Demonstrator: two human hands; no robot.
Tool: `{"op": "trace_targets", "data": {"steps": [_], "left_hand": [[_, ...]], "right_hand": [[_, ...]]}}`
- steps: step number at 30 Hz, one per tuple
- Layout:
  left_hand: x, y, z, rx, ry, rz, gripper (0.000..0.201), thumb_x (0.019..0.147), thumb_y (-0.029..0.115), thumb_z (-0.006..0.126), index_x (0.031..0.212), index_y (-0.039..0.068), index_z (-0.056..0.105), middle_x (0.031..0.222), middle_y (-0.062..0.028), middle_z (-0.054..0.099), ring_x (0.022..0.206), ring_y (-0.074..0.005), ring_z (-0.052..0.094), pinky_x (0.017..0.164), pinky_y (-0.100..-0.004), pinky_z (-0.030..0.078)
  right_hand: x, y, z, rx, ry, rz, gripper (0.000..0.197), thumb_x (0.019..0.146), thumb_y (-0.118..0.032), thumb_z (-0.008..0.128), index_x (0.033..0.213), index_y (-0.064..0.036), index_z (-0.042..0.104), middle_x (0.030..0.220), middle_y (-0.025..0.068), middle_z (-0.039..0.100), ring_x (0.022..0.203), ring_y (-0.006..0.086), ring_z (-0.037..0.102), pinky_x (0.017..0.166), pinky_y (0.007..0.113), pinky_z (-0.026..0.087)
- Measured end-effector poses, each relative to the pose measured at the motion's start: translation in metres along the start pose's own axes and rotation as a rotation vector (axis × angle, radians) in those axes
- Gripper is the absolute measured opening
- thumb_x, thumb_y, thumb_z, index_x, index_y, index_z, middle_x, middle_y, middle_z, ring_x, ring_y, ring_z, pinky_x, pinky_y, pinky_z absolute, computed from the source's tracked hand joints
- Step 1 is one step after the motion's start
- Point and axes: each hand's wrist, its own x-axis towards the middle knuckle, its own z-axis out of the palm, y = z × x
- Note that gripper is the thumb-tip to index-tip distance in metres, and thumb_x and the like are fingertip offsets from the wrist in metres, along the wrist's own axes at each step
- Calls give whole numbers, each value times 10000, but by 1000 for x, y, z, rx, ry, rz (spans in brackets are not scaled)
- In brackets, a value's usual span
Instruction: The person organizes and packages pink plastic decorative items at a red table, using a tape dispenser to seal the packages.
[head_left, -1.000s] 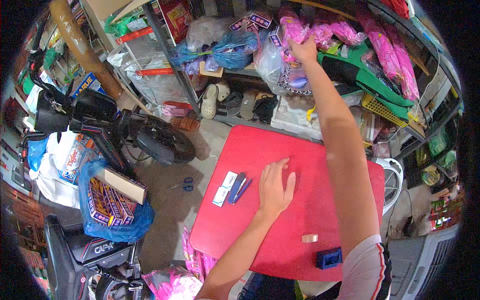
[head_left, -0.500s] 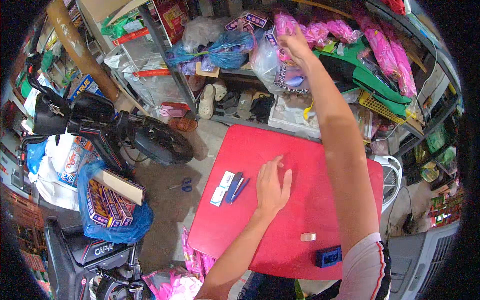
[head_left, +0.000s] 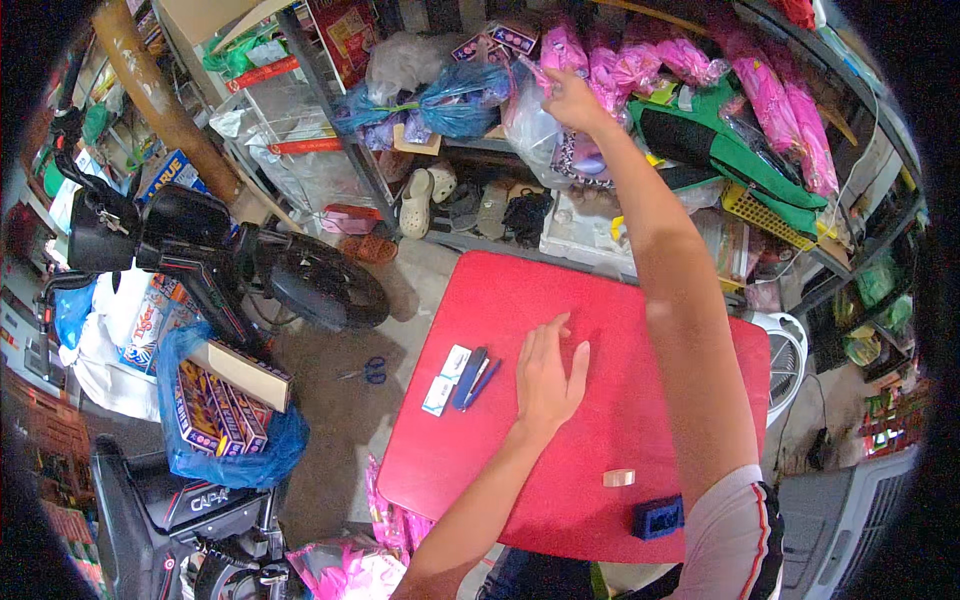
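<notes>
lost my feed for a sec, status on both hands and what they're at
Left hand flat, open on red table, beside blue stapler. Right hand up at shelf, grip on clear bag. Nothing between.

Cluttered storeroom: packed shelves [head_left: 330,110], parked scooter [head_left: 180,240], boxed goods [head_left: 215,405].

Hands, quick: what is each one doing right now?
Left hand: open, flat on the red table, holding nothing.
Right hand: reaching to the clear plastic bag on the shelf; grip cannot be told.

Stapler [head_left: 472,377] and two small cards [head_left: 447,379] on table [head_left: 640,330], left of left hand [head_left: 550,375]; tape roll [head_left: 618,478] nearer; shelves [head_left: 700,150] behind; scooter [head_left: 220,260] left
</notes>
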Motion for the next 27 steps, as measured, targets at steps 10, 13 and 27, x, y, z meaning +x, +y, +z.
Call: {"op": "trace_targets", "data": {"steps": [10,13,27], "left_hand": [[-1,-1,3,-16,-25,-17,433,945,190,642,1310,-27,556,1034,-194,628,991,-372,595,906,-468,468],[-1,-6,-1,5,-26,-24,434,949,196,639,1312,-27,557,1045,-195,629,995,-376,594,914,-471,466],[0,-4,-2,9,-19,-33,441,961,224,626,1324,-17,559,1052,-186,637,999,-378,597,928,-474,460]], "right_hand": [[-32,-2,-2,-143,30,-117,677,739,-148,714,1398,-43,600,1641,308,181,1326,504,504,1144,439,429],[-51,-29,6,-166,116,-81,583,772,-135,679,1341,-18,633,1623,287,251,1225,487,590,1079,476,483],[-72,-37,18,-604,7,-329,690,786,-172,690,1405,57,487,1453,245,479,1409,403,413,1167,457,373]]}}
